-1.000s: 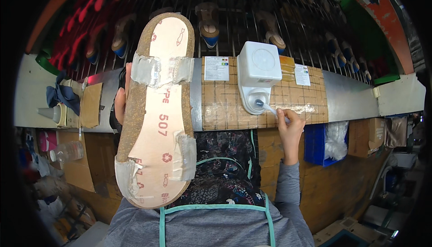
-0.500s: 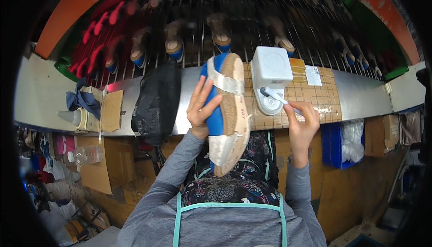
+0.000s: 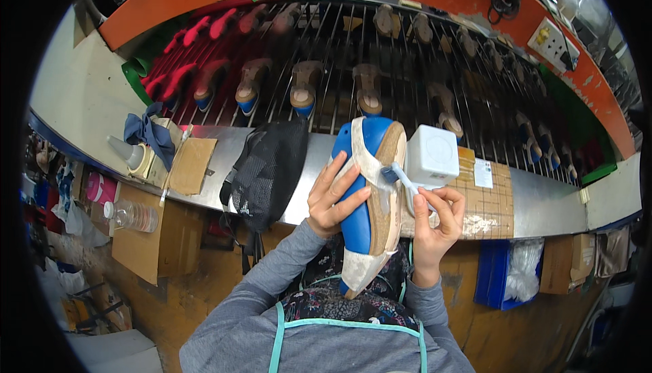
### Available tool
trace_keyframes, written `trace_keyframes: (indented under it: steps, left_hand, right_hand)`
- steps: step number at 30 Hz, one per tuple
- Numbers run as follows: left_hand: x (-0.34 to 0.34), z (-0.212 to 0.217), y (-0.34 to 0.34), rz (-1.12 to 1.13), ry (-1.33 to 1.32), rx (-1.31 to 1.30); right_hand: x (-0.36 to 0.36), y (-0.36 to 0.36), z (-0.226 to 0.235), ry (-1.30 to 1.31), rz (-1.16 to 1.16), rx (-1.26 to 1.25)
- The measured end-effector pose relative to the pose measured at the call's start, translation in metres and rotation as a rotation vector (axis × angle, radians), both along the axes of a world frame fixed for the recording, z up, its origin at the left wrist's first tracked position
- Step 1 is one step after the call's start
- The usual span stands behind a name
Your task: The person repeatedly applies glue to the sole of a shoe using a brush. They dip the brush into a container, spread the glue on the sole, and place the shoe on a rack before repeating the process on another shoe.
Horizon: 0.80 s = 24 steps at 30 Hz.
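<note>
Blue-lasted sandal (image 3: 371,211) tipped sideways over the table's (image 3: 547,200) near edge, cork sole (image 3: 392,143) turned right; white brush (image 3: 406,181) (bluish bristles btw) right at its upper strap (image 3: 367,161).

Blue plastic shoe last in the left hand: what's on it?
On the blue plastic shoe last sit a brown cork-textured sole and pale straps. The left hand covers part of its side; the surface beneath the sole is hidden.

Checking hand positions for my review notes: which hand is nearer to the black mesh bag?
The left hand: it is just right of the black mesh bag, holding the shoe. The right hand, holding the brush, is farther right.
</note>
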<state>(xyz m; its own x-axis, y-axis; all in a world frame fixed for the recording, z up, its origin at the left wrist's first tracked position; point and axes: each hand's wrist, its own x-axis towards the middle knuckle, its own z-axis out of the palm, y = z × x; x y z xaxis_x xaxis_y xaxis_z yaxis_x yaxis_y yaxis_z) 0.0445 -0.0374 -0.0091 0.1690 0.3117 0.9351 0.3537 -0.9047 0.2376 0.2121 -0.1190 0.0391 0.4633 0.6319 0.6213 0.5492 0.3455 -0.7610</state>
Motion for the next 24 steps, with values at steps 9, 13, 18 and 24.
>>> trace_keyframes:
  steps: [9,13,18,24]
  left_hand:
    - [-0.006,0.001,-0.003,-0.009,0.004,-0.010]
    - [-0.009,0.002,-0.003,-0.003,0.025,-0.012]
    - [-0.010,0.006,-0.001,0.006,0.051,0.001]
    - [-0.012,0.020,0.003,-0.001,0.083,0.031]
  right_hand:
    - [0.015,0.028,0.017,-0.249,-0.141,0.059]
    - [0.021,0.025,0.019,-0.363,-0.111,0.039]
    - [0.027,0.017,0.023,-0.446,-0.048,0.013]
    - [0.034,0.014,0.037,-0.551,0.016,0.007]
